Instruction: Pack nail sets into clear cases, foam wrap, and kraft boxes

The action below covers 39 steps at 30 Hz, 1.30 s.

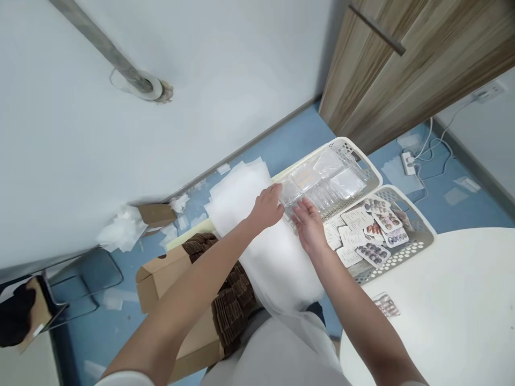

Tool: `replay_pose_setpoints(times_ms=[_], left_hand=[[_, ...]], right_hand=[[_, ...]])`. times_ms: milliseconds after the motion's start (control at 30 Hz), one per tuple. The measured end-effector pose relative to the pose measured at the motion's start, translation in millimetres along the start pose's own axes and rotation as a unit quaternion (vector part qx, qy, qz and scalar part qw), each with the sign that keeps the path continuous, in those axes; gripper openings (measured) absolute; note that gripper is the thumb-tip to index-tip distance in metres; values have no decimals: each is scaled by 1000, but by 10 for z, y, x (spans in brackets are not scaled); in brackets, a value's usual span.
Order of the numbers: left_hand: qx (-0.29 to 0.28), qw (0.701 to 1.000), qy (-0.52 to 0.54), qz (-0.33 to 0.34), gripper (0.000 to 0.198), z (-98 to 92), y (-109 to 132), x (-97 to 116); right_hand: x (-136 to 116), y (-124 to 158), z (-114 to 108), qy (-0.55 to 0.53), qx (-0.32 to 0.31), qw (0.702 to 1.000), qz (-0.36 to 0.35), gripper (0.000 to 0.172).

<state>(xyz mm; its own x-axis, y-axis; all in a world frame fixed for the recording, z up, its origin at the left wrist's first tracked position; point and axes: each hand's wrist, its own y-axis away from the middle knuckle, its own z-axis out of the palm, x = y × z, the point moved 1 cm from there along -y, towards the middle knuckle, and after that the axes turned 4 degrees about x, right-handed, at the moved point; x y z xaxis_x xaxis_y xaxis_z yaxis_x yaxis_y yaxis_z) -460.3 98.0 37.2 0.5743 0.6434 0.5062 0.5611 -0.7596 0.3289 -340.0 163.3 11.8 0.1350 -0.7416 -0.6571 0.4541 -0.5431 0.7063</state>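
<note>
My left hand (267,208) reaches over the near end of a white plastic basket (372,170), its fingers stretched forward beside clear plastic cases (290,192). Just to the right, my right hand (309,222) is turned partly palm up with loosely spread fingers, close to the same cases. I see no item plainly gripped in either hand. More transparent packs (348,182) fill that basket. Under my forearms, a stack of white foam sheets (277,252) lies across my lap.
A second basket (425,236) holds printed cards and blister-like packs of oval pieces (374,254). Left stands a cardboard box (169,273) of folded brown pieces (231,311). At right are a white round table (450,300) with one pack (387,304), and a power strip (407,163).
</note>
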Motion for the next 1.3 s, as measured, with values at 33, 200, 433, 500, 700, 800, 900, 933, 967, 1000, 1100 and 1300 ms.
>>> replay_pose_setpoints(times_ms=[33, 200, 433, 500, 700, 800, 900, 933, 967, 1000, 1100, 1300], left_hand=[[-1, 1000, -2, -8, 57, 36, -23, 1], [23, 999, 16, -21, 60, 128, -78, -7], [19, 985, 119, -126, 55, 158, -35, -18], [20, 971, 191, -142, 53, 155, 74, 28], [-40, 930, 344, -124, 40, 111, 694, 230], [-60, 923, 367, -100, 37, 97, 1083, 267], [-92, 908, 403, -73, 40, 88, 1479, 287], [-103, 901, 418, -62, 41, 84, 1612, 299], [-115, 892, 433, -51, 43, 80, 1744, 317], [-129, 884, 449, -39, 44, 78, 1874, 340], [-185, 863, 470, 6, 46, 104, 2240, 441], [-312, 852, 409, 100, 35, 410, 2805, 703]], right_hand=[[12, -13, 24, -4, -1, 1000, 6, 51], [53, -45, 77, -17, 5, 1000, 11, 55], [-24, -7, 22, -43, 6, 999, 2, 52], [-50, 92, -55, -39, 14, 999, -16, 49], [22, 619, -394, -52, 18, 995, -83, 41], [129, 1025, -562, -55, 16, 993, -107, 42], [259, 1515, -708, -58, 28, 987, -150, 43], [308, 1685, -753, -56, 33, 984, -164, 41], [360, 1853, -796, -51, 35, 982, -176, 39], [415, 2016, -838, -42, 34, 981, -186, 37], [596, 2461, -971, 1, 30, 978, -207, 36], [968, 3169, -1335, 39, 81, 967, -237, 42]])
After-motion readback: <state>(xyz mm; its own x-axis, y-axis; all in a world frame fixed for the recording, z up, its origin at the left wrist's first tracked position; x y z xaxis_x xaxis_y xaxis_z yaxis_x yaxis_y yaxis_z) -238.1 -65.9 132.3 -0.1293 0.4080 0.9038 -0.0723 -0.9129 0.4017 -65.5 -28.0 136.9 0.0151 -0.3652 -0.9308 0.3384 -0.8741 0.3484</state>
